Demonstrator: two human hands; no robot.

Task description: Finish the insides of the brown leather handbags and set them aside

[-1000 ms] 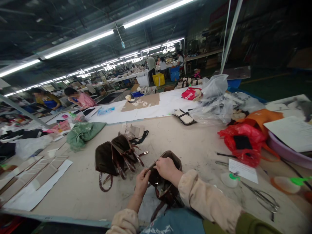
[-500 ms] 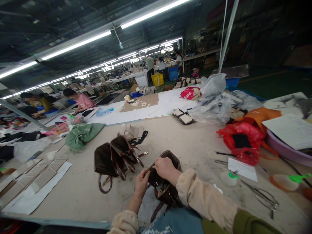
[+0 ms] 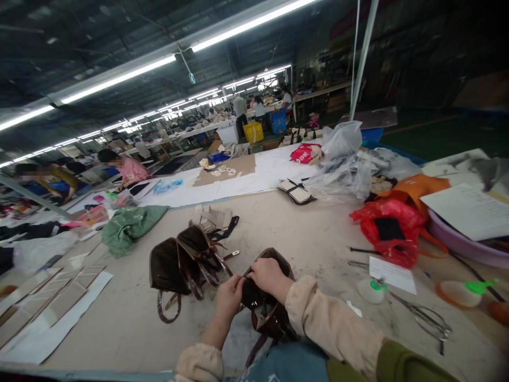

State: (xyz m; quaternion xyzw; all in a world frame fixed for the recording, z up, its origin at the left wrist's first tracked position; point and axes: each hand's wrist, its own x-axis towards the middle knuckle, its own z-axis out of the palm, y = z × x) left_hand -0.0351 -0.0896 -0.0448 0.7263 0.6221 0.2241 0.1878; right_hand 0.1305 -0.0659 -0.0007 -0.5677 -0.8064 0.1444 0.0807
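In front of me a dark brown handbag (image 3: 281, 261) lies with its mouth open, its handle hanging towards my body. My left hand (image 3: 229, 295) pinches the bag's left edge between thumb and fingers. My right hand (image 3: 267, 275) reaches over the opening and grips the same edge beside it; its fingertips are partly hidden inside. To the left stand two similar brown handbags, a nearer one (image 3: 165, 265) and one (image 3: 194, 241) leaning against it, their handles wrapped in clear film.
Cut beige pieces (image 3: 212, 218) lie behind the bags. A green cloth bag (image 3: 131, 225) and flat panels (image 3: 66, 297) are at left. At right are a red plastic bag (image 3: 409, 249), a paper slip (image 3: 393, 274), a glue bottle (image 3: 373, 291) and scissors (image 3: 427, 315). Co-workers sit at far left.
My left hand has shifted slightly up and closer to my right hand along the bag's edge. The view has turned a little, so the surroundings sit slightly further left.
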